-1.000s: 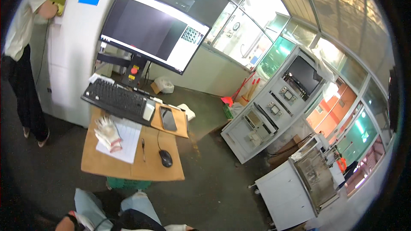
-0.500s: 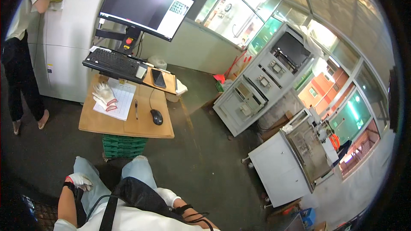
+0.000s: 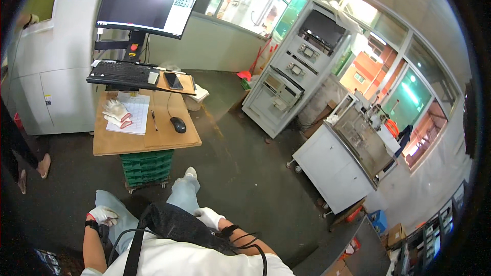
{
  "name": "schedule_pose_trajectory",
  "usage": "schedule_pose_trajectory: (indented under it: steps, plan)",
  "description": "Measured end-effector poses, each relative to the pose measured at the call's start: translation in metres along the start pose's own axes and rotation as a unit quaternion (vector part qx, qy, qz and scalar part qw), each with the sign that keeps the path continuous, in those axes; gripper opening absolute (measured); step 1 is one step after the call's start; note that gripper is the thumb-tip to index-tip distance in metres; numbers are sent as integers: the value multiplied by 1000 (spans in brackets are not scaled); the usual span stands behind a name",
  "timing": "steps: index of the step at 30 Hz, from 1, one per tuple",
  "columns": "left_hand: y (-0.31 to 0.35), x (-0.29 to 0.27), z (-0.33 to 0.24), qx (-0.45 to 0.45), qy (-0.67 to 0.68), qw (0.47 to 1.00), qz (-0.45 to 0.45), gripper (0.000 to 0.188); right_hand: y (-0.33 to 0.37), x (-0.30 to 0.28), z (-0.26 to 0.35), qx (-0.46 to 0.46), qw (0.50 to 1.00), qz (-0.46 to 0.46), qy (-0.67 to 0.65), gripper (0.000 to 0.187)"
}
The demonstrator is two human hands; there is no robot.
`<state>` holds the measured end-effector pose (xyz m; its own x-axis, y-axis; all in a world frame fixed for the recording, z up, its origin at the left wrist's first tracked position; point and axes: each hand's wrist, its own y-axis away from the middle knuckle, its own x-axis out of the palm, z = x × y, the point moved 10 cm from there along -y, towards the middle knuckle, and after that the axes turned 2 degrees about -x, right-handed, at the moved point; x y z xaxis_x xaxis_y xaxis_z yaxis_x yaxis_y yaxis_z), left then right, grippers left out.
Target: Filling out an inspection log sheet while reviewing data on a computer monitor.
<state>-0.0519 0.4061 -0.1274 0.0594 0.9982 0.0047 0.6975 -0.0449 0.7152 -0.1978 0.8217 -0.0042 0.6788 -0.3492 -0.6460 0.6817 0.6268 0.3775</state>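
Observation:
My left hand (image 3: 104, 215) wears a white glove and hangs beside my left thigh, fingers loosely curled with nothing in them. My right hand (image 3: 209, 218), also gloved in white, rests by my right hip above a black bag (image 3: 176, 225) slung across my front, and holds nothing I can see. Black cables run along my right forearm. My legs in light jeans stand on the dark floor, facing a wooden table (image 3: 153, 140) about a step ahead.
On the table lie a pair of white gloves (image 3: 117, 113) on a paper sheet, a pen and a black mouse (image 3: 178, 124). A keyboard (image 3: 120, 74), phone and monitor (image 3: 146, 5) stand behind. Green crates (image 3: 147, 167) sit underneath. Grey cabinets (image 3: 286, 89) stand right. Another person's leg (image 3: 23, 158) is at left.
The view has tilted down and drawn back from the table. My torso, bag and both gloved hands have come further into the picture at the bottom.

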Motion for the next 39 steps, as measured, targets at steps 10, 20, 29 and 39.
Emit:
schedule_pose_trajectory:
  steps: [10,20,29,39]
  plan:
    - [0,4,-4,-15,-42,999,-1,25,46,4,-10,54,982,78,-161,28]
    - [-13,-1,15,-75,-85,993,13,33,-21,-72,-76,84,983,34,-161,38]
    - [33,-88,-155,150,-185,907,-347,30,-165,-200,-13,-48,975,-174,131,46]
    - [-22,-113,-234,151,-407,757,-488,47,-271,-225,-1,75,922,-198,324,47]
